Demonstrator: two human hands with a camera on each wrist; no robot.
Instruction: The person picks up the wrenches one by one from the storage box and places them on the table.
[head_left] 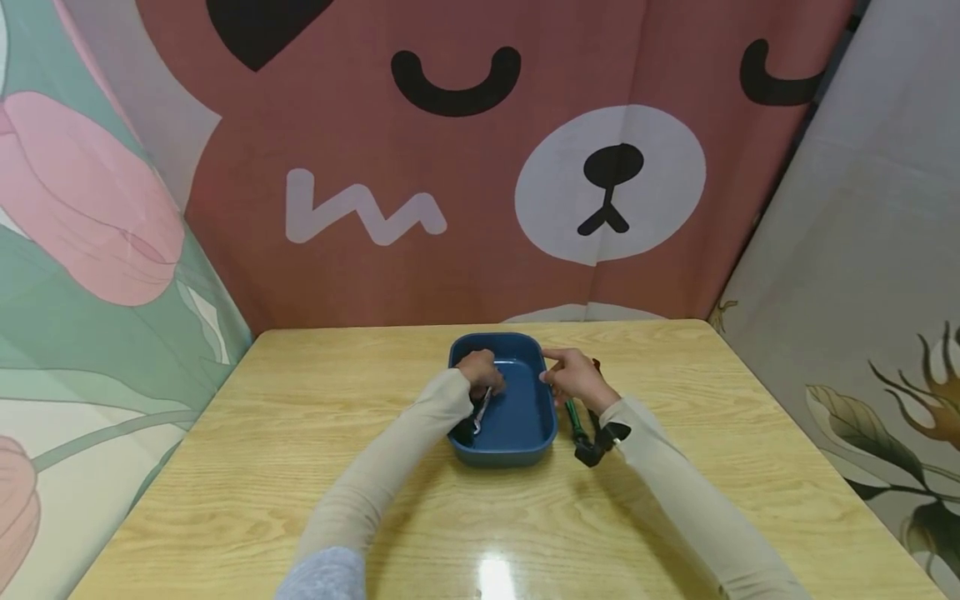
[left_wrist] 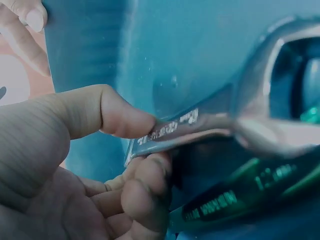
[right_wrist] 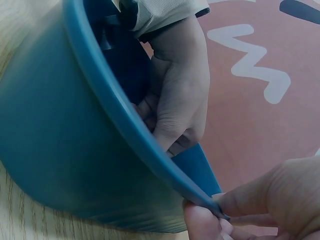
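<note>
On the table stands a deep blue bin (head_left: pixel 517 417). My left hand (head_left: pixel 480 371) reaches inside it, near its left wall. Between thumb and fingers it pinches a silver wrench (left_wrist: pixel 200 122) by its flat, lettered end; the wider, open-shaped head points away from the hand. Beside the wrench, blurred, is a dark green tool (left_wrist: pixel 215 207) with printed letters. With thumb and fingers, my right hand (head_left: pixel 576 377) grips the bin's right rim (right_wrist: pixel 145 142) from outside. What lies beneath my left wrist is partly hidden.
A green and black tool (head_left: pixel 573 417) lies on the wooden table (head_left: pixel 300 417), right of the bin and partly under my right wrist. A black wrist camera (head_left: pixel 590 452) hangs there. A printed curtain (head_left: pixel 450 283) rises behind the table's far edge, with other curtains on both sides.
</note>
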